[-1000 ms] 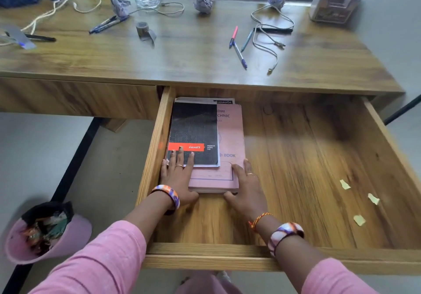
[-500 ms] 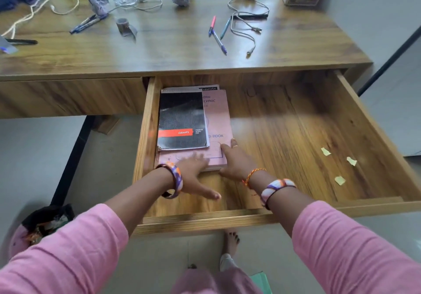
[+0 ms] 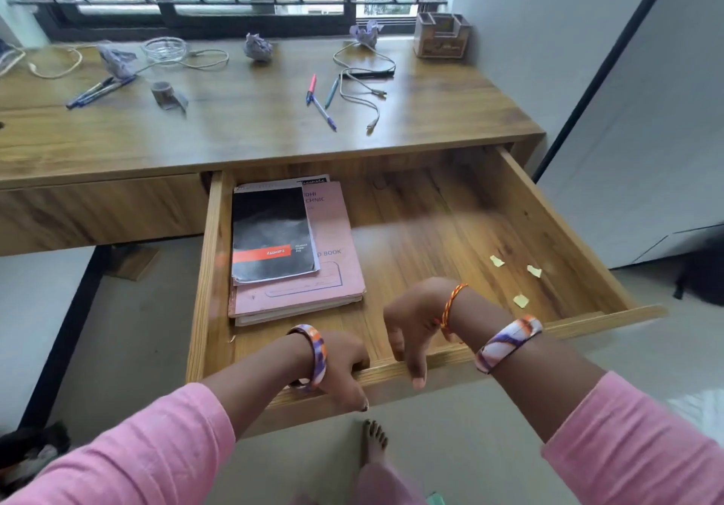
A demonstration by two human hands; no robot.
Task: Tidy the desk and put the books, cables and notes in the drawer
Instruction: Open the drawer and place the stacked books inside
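Note:
The wooden drawer (image 3: 213, 269) stands pulled out under the desk (image 3: 243, 128). At its left lies a black notebook (image 3: 270, 234) on top of a pink record book (image 3: 333, 269). Three small yellow note scraps (image 3: 521, 300) lie at the drawer's right. My left hand (image 3: 341, 363) hangs over the drawer's front rim, fingers pointing down, holding nothing. My right hand (image 3: 411, 332) hovers just above the same rim with loosely hanging fingers, also holding nothing. On the desk lie a grey cable (image 3: 364, 85) and a white cable (image 3: 55, 68).
Pens (image 3: 321, 101), more pens (image 3: 100, 89), crumpled paper balls (image 3: 257, 47), a tape roll (image 3: 164, 91), a glass dish (image 3: 164, 48) and a desk organiser (image 3: 442, 36) sit on the desk. A bin (image 3: 31, 453) stands on the floor at lower left. My foot (image 3: 374, 438) is below the drawer.
Both hands have left the books and drawn back to the drawer's front rim. The camera has tilted up, showing the window.

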